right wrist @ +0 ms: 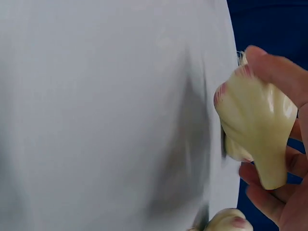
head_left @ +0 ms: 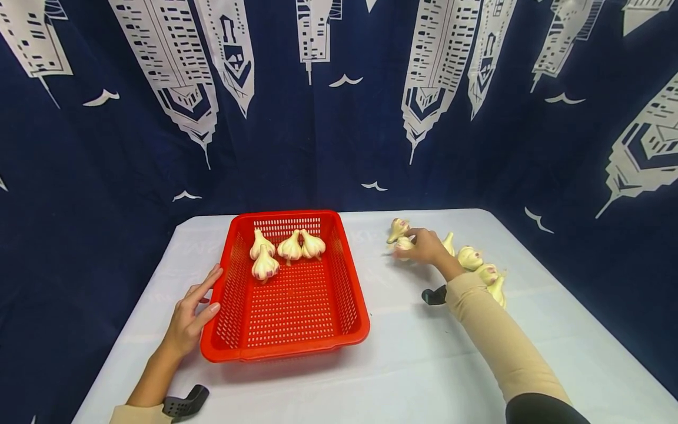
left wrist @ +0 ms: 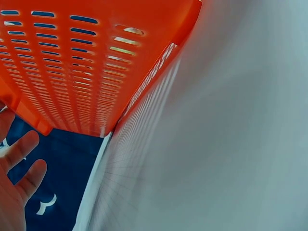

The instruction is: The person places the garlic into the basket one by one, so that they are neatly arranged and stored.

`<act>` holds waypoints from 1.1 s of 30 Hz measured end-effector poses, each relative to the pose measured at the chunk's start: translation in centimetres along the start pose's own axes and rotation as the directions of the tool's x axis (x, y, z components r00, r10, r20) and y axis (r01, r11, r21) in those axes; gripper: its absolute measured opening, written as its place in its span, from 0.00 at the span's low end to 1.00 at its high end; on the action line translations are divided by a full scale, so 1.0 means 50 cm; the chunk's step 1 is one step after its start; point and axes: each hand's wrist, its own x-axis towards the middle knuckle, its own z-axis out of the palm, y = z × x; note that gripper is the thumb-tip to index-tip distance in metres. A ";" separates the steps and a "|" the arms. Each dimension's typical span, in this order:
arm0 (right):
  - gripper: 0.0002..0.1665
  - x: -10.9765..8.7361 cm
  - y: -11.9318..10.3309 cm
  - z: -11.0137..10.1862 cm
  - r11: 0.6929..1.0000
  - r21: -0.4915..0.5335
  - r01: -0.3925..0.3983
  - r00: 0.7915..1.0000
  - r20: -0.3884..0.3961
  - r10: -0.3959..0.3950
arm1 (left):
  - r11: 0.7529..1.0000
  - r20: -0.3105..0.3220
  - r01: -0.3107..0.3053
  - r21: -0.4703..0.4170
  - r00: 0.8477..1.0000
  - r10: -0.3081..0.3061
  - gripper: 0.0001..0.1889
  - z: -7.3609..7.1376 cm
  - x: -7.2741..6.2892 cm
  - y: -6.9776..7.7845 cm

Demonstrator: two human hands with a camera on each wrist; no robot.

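Four garlic bulbs (head_left: 289, 247) to count as done in the head view, all inside the red basket (head_left: 291, 315) and bunched toward its far end, with bare mesh across the near part. Well to the right, over the white cloth (head_left: 392, 365), one held bulb (head_left: 404, 249) pinched between thumb and fingers of the right hand (head_left: 425, 246), just beside a far bulb (head_left: 398, 228). Farther right, partly behind the right sleeve (head_left: 498, 338), four loose bulbs (head_left: 469, 258), hence five left on the cloth by that count. Probably somewhat under half done, assuming a place in the basket for every bulb, with the fifth in hand but not yet carried across. At the basket's left rim, the left hand (head_left: 185, 321), laid against it with fingers stretched out, likely for steadying. In the left wrist view, the basket's slotted outer wall, and beside it fingers apart from one another, clamped on nothing. In the right wrist view, thumb and fingers clamped on the held bulb; lifted clear or touching the cloth, hard to tell. Behind it, a mostly hidden bulb (right wrist: 237, 149); nearby, a cut-off bulb (right wrist: 231, 221).
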 end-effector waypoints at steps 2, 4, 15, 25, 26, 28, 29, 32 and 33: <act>0.40 0.001 -0.006 0.000 1.000 0.001 0.020 1.000 -0.009 -0.019 | 1.000 -0.002 -0.005 -0.003 1.000 0.005 0.33 -0.001 0.001 -0.001; 0.39 0.001 -0.012 0.001 0.999 0.002 0.042 0.999 -0.014 -0.042 | 1.000 -0.004 -0.009 -0.005 1.000 0.009 0.33 0.000 0.000 -0.003; 0.44 -0.006 -0.053 0.001 0.983 0.064 0.173 0.980 -0.109 -0.166 | 1.000 -0.004 -0.013 -0.008 1.000 0.013 0.33 -0.001 -0.002 -0.004; 0.37 -0.002 -0.072 0.006 0.988 0.067 0.139 0.984 -0.121 -0.131 | 1.000 -0.004 -0.009 -0.015 1.000 0.009 0.32 0.001 -0.001 -0.002; 0.36 -0.001 -0.073 0.006 0.987 0.072 0.142 0.983 -0.125 -0.133 | 1.000 -0.004 -0.009 -0.015 1.000 0.009 0.32 0.001 -0.001 -0.001; 0.35 -0.001 -0.076 0.004 0.985 0.086 0.149 0.981 -0.136 -0.137 | 1.000 -0.005 -0.010 -0.014 1.000 0.010 0.32 0.001 -0.001 0.000; 0.34 -0.002 -0.078 0.002 0.984 0.092 0.152 0.980 -0.141 -0.139 | 1.000 -0.005 -0.011 -0.014 1.000 0.011 0.32 0.001 -0.001 0.001; 0.33 0.000 -0.083 -0.004 0.983 0.106 0.153 0.979 -0.149 -0.136 | 1.000 -0.005 -0.012 -0.009 1.000 0.012 0.32 0.001 -0.001 0.001; 0.34 0.000 -0.086 -0.006 0.982 0.110 0.153 0.979 -0.150 -0.136 | 1.000 -0.004 -0.010 -0.008 1.000 0.010 0.33 0.001 -0.001 0.001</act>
